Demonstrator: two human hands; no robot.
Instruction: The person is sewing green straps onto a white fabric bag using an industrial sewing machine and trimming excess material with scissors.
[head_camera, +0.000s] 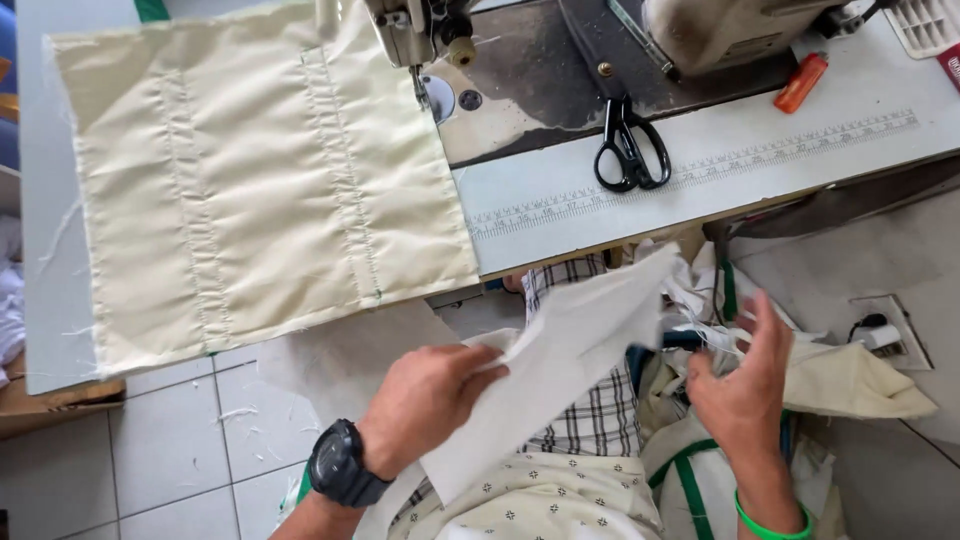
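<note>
Our left hand (425, 395) pinches a white fabric piece (560, 360); our right hand (745, 385), fingers spread, reaches into the cream cloth pile (850, 380), under the grey table (760, 165) with black scissors (630, 150).

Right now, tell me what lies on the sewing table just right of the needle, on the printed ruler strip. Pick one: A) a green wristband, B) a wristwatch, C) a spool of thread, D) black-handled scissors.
D: the black-handled scissors lie on the sewing table, handles toward the person, while the left hand holds a white cloth piece below the table edge.
</note>
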